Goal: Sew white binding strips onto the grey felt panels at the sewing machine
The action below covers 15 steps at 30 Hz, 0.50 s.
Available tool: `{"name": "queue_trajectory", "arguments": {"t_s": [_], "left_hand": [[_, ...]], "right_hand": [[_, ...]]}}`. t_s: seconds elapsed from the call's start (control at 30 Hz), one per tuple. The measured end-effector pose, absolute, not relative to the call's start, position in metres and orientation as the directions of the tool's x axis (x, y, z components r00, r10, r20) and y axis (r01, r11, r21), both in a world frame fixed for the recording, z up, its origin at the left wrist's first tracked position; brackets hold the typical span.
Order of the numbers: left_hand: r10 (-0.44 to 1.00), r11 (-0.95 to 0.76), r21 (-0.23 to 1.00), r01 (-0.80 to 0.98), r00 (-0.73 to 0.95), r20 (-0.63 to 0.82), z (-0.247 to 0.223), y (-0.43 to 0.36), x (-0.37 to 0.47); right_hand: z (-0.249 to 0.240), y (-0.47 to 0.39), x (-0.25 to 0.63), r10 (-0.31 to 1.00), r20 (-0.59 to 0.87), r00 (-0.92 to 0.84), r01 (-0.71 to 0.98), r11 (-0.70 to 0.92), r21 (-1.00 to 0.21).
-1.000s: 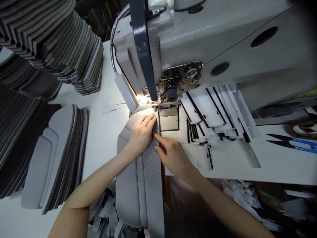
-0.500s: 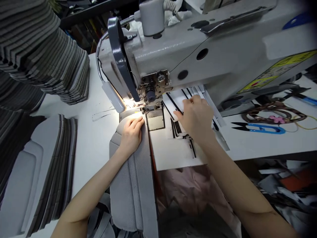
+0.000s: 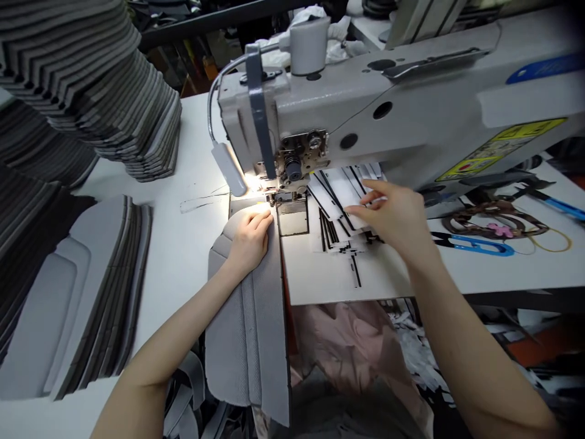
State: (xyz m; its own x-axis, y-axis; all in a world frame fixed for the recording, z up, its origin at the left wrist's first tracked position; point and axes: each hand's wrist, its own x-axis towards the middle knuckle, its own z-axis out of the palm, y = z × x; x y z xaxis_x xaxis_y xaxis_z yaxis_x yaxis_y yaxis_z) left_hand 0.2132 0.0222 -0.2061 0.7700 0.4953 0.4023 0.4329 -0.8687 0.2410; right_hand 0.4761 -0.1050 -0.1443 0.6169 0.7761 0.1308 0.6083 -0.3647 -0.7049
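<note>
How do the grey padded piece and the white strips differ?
The grey padded piece is one large, seamed item; the white strips are many, smaller and black-banded. The grey padded piece lies under the left hand; the white strips lie by the right hand. Both lie at the sewing machine.

A bright glare was cast at 10 o'clock by 1 lamp (image 3: 230, 170), and the grey padded piece (image 3: 244, 341) was whitened beneath. At 2 o'clock the blue badge (image 3: 546, 68) was blurred; at 4 o'clock clutter (image 3: 532, 344) was dimmed.
</note>
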Motion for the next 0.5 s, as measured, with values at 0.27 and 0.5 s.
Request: {"name": "queue_trajectory", "arguments": {"t_s": [0.27,0.5], "left_hand": [[0.504,-0.864,0.255,0.435,0.758,0.415,-0.21,0.022,0.214],[0.495,-0.869,0.255,0.425,0.749,0.441,-0.212,0.021,0.213]], "right_hand": [[-0.164,-0.169,0.378,0.859,-0.5,0.108,-0.368,-0.433,-0.823],[-0.171,-0.164,0.317,0.912,-0.407,0.057,-0.486,-0.331,-0.809]]}}
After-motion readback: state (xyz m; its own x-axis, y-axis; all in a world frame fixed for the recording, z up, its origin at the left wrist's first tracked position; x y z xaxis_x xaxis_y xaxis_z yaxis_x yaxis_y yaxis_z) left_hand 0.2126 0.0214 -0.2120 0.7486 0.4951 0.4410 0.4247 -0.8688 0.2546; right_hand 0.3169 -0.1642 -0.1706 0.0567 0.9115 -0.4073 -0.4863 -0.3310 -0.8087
